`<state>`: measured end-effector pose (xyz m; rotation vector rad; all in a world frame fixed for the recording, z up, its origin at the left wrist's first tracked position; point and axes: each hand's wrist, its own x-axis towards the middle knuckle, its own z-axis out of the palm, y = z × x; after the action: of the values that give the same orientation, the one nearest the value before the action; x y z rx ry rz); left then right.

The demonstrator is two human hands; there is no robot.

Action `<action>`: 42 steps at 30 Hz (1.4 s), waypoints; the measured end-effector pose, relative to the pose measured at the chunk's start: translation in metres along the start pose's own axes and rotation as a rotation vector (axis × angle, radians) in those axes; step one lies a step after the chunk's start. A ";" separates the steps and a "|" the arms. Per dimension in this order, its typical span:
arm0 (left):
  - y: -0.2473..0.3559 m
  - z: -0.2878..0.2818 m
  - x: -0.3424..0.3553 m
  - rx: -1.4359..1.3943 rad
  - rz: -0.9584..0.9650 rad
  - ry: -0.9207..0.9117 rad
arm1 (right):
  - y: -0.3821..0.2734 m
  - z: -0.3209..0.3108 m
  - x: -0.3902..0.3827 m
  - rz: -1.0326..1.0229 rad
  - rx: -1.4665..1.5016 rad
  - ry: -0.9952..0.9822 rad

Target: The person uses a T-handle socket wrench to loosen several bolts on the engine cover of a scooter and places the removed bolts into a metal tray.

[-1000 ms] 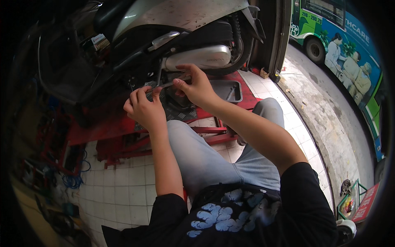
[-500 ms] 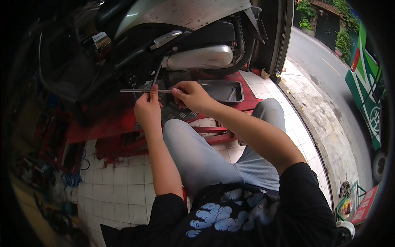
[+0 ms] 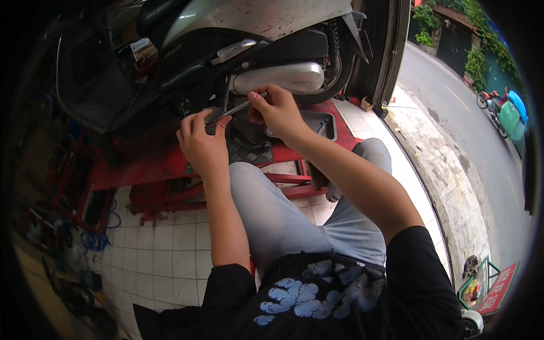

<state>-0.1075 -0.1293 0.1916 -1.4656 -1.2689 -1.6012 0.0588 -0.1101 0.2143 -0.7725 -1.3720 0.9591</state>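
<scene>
Above the red lift platform (image 3: 133,156), my right hand (image 3: 277,113) pinches the upper right end of a thin metal rod (image 3: 241,106). My left hand (image 3: 203,139) has its thumb and fingers around the lower left end, so the rod slants between my hands. Just behind them is the lower side of a motor scooter (image 3: 243,25), with its silver engine cover (image 3: 280,78). A grey shaft-like piece stands upright behind the rod; whether the two are joined, I cannot tell. A black part (image 3: 252,148) lies on the platform below my hands.
A metal tray (image 3: 330,129) with a tool (image 3: 323,126) in it sits right of my hands. Red lift legs (image 3: 170,198) stand on white floor tiles (image 3: 170,249). At the left lies a coiled blue hose (image 3: 95,240). Beyond the doorway, a loaded motorbike (image 3: 501,116) is on the road.
The rod has swung from level to slanted, its right end rising with my right hand. My left thumb has moved away from upright. Outside, the green-and-white vehicle is gone and a motorbike appears.
</scene>
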 end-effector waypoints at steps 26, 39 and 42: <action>0.005 0.005 -0.008 -0.238 -0.124 -0.246 | 0.007 -0.001 -0.003 -0.145 -0.122 -0.022; -0.001 0.015 -0.017 -0.377 -0.359 -0.383 | 0.045 0.006 -0.012 -0.074 -0.301 -0.322; -0.003 0.026 -0.023 -0.681 -0.582 -0.355 | 0.048 0.013 -0.011 0.103 -0.117 -0.542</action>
<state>-0.0960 -0.1083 0.1671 -1.9697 -1.5250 -2.4045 0.0417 -0.0998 0.1672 -0.7014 -1.8831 1.2343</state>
